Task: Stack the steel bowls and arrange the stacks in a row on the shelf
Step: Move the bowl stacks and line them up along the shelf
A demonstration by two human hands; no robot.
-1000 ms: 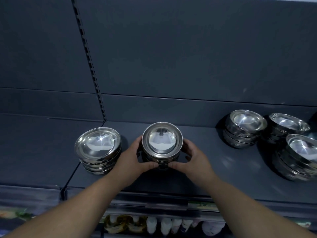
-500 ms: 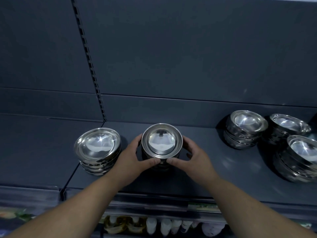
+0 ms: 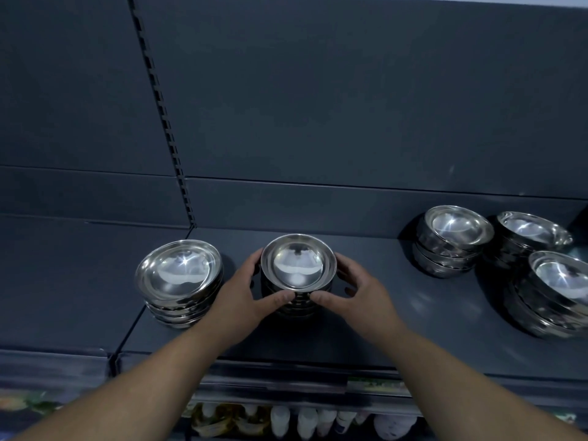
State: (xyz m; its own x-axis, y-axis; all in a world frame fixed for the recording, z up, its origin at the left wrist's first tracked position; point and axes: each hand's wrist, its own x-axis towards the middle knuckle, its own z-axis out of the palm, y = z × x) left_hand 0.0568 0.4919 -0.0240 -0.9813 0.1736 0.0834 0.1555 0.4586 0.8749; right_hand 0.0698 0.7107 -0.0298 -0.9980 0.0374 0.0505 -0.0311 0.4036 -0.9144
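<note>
Both hands grip the central stack (image 3: pixel 298 268) of steel bowls on the dark shelf (image 3: pixel 397 316): the left hand (image 3: pixel 241 297) and the right hand (image 3: pixel 362 297) each curl round one side, thumbs nearly meeting at its near wall. A second stack (image 3: pixel 179 275) stands just outside the left hand. A rear stack (image 3: pixel 455 237), a corner stack (image 3: pixel 531 233) and a front stack (image 3: pixel 560 281) cluster well beyond the right hand.
</note>
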